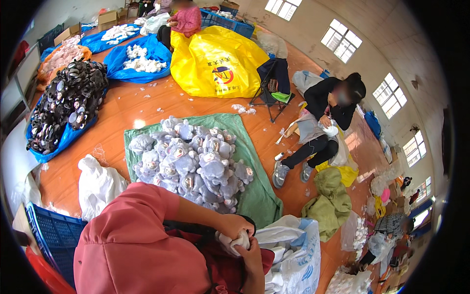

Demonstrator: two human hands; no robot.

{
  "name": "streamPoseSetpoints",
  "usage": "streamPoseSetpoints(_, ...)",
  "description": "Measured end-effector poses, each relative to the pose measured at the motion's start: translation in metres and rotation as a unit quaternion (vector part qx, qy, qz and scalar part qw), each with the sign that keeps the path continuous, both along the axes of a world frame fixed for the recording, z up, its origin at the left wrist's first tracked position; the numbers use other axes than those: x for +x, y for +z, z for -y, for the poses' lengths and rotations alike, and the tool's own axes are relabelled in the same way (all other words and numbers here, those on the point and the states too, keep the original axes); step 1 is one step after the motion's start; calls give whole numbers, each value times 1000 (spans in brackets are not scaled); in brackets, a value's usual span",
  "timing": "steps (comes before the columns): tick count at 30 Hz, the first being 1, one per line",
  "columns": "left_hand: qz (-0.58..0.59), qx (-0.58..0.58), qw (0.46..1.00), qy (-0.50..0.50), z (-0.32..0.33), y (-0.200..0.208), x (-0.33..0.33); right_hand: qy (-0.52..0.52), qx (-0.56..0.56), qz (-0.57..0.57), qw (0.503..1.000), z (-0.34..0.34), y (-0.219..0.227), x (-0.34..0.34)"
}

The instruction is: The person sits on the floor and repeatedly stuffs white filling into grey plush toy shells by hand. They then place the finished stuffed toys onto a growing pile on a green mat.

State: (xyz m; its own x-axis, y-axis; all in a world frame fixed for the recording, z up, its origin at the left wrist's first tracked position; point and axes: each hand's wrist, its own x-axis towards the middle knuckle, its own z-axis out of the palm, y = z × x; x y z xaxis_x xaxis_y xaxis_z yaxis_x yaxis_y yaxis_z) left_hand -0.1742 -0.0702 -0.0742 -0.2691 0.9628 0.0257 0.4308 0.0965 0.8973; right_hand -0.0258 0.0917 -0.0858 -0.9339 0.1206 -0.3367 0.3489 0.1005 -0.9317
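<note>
Orange-brown flooring (pixel 147 105) runs through a big workroom with five bright windows along the far wall. One green sheet (pixel 254 196) lies spread on it and serves as the landmark; on that sheet sits one heap of grey plush toys (pixel 193 164), too many and too tangled to count.

Just below the green sheet's near edge, the person's two hands meet. The left hand (pixel 235 225) is curled shut around a small off-white stuffed piece (pixel 235 241), and the right hand (pixel 253 262) closes on the same piece from underneath, fingers wrapped tight. Both forearms come out of a pink-red top. One white woven sack (pixel 293 255) gapes right beside the hands, touching the sheet's lower corner.

Left of the sheet lie one white plastic bag (pixel 98 186) and one blue crate (pixel 54 235). Farther left, one pile of dark plush toys (pixel 68 105) rests on a blue sheet. Beyond the green sheet's far edge stand one large yellow bag (pixel 215 61) and two blue sheets with white stuffing (pixel 139 61). Right of the sheet, one person in black (pixel 323 117) sits on the floor holding something white, with one olive cloth bundle (pixel 330 198) near their feet. A second person in pink (pixel 183 19) sits behind the yellow bag, well apart from the sheet.
</note>
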Motion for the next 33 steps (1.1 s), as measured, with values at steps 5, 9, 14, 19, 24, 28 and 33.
streamPoseSetpoints(5,-27,14,998,56,-9,-10,-14,-60,46,-38,996,3,-8,-10)
streamPoseSetpoints(9,-11,37,997,69,-12,-22,-12,-63,52,-62,995,1,-12,-1)
streamPoseSetpoints(14,-56,29,997,42,-10,-10,-3,-34,-25,-45,998,-12,-13,4)
streamPoseSetpoints(19,10,28,998,-49,-8,-9,-7,-42,-137,-32,989,-16,-18,4)
streamPoseSetpoints(24,110,30,990,-86,-6,-10,-13,-48,-89,-15,995,-11,-14,-6)
streamPoseSetpoints(28,177,45,981,-59,-13,-23,-12,-99,-39,-26,994,-7,-12,-16)
streamPoseSetpoints(33,109,42,990,-79,-7,7,-8,-83,140,3,987,-23,-31,-24)
